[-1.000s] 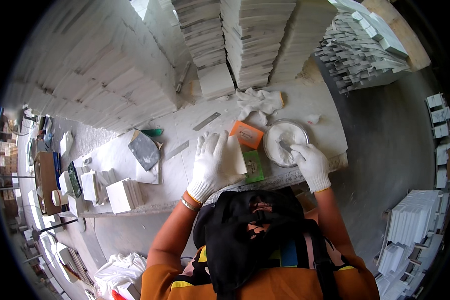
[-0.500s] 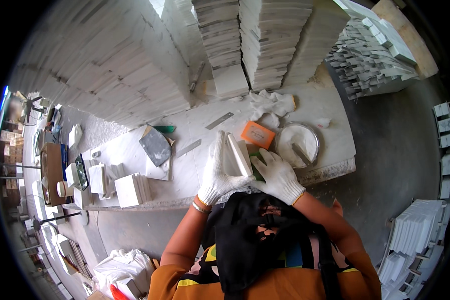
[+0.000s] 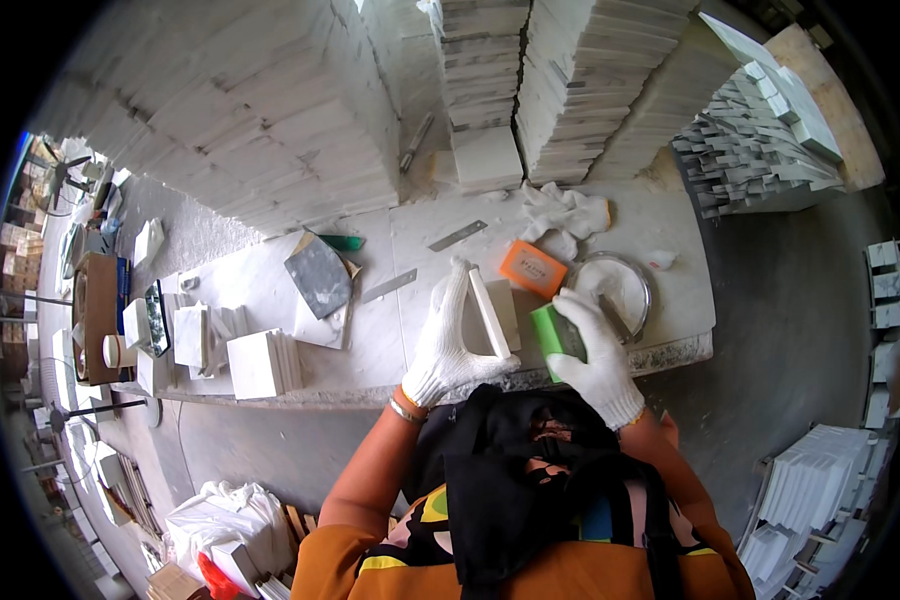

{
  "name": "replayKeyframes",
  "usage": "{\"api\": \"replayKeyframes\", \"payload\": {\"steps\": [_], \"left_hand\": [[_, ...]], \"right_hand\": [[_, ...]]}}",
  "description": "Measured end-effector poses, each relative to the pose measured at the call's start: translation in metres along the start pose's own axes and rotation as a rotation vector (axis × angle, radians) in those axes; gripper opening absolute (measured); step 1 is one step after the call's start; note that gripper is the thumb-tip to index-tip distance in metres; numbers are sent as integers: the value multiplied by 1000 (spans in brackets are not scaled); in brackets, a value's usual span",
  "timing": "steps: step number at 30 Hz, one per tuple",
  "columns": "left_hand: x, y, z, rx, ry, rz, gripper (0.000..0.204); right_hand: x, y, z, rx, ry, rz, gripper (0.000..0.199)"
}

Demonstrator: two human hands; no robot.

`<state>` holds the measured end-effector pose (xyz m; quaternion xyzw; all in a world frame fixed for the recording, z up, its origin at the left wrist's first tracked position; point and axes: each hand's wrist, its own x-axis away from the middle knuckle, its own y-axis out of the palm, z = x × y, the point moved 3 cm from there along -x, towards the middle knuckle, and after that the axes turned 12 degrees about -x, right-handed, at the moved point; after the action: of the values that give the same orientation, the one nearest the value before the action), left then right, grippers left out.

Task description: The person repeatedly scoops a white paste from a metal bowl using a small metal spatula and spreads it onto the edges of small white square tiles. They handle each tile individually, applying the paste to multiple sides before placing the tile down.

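My left hand [image 3: 444, 345], in a white knitted glove, grips a square white stone tile [image 3: 486, 314] standing on edge at the middle of the bench. Just right of it is another pale tile [image 3: 504, 308], partly hidden behind the first. My right hand [image 3: 592, 360], gloved the same way, is closed round a green abrasive block [image 3: 550, 338], held apart from the tile. Beyond that hand lies an orange block [image 3: 533, 268] with print on it. A round metal bowl [image 3: 646, 290] holding white powder or paste sits to its right, with a flat scraper [image 3: 620, 320] in it.
Tall stacks of white tiles [image 3: 260, 120] line the bench's far side. A crumpled white glove [image 3: 565, 210], two metal rulers [image 3: 457, 236], a grey slab [image 3: 319, 276] and a short tile row [image 3: 263, 365] lie on the marble bench [image 3: 410, 225]. More tiles [image 3: 820, 470] stand at right.
My right hand has drawn away from the tile to the right, bringing the green block into clear view. My left hand keeps its hold on the tile. The view has shifted slightly.
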<state>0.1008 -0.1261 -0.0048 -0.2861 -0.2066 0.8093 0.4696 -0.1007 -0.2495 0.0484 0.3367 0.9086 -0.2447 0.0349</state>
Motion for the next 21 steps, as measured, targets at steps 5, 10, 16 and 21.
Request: {"api": "replayKeyframes", "payload": {"steps": [5, 10, 16, 21], "left_hand": [[0, 4, -1, -71, 8, -14, 131], [-3, 5, -8, 14, 44, 8, 117], [-9, 4, 2, -303, 189, -59, 118], [-3, 14, -8, 214, -107, -67, 112]], "right_hand": [[-35, 2, -63, -68, -304, -143, 59], [-79, 31, -71, 180, -539, -254, 49], [-89, 35, -75, 297, -605, -378, 44], [-71, 25, -85, 314, -635, -626, 52]]}}
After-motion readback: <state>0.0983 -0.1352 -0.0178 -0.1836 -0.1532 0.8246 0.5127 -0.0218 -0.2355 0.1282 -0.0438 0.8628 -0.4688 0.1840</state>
